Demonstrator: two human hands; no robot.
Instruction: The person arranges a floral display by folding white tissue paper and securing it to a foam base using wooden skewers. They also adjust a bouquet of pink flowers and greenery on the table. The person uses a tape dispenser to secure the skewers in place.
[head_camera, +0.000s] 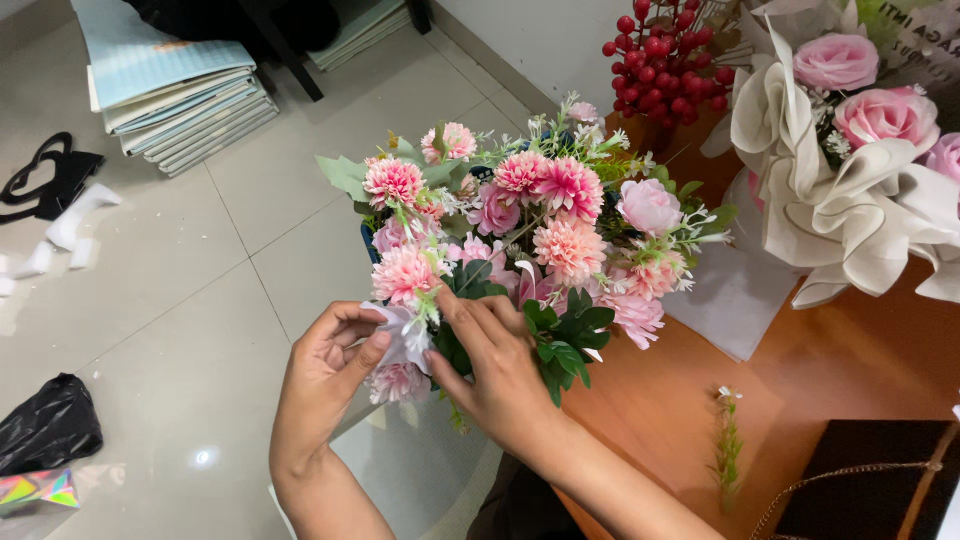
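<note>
Your left hand pinches a pale lilac bloom at the near edge of the bouquet, thumb and fingers closed on its thin petals, while your right hand is tucked into the leaves just beside it, fingers curled around the stems and foliage there. The bouquet sits at the edge of the orange-brown table, overhanging the tiled floor. It looks light and soft: the petals will likely crease if you squeeze them, and the sprigs bend easily, so grip low on the stems under the heads rather than on the blooms. Its flowers are mostly pink, frilly and round, mixed with smooth pink roses, small white sprays and dark green leaves. A loose sprig lies on the table near your right forearm, beside a dark box. Further right stands a second bouquet of pink roses in cream wrap, with red berries behind. On the floor lie stacked boards and a black bag.
</note>
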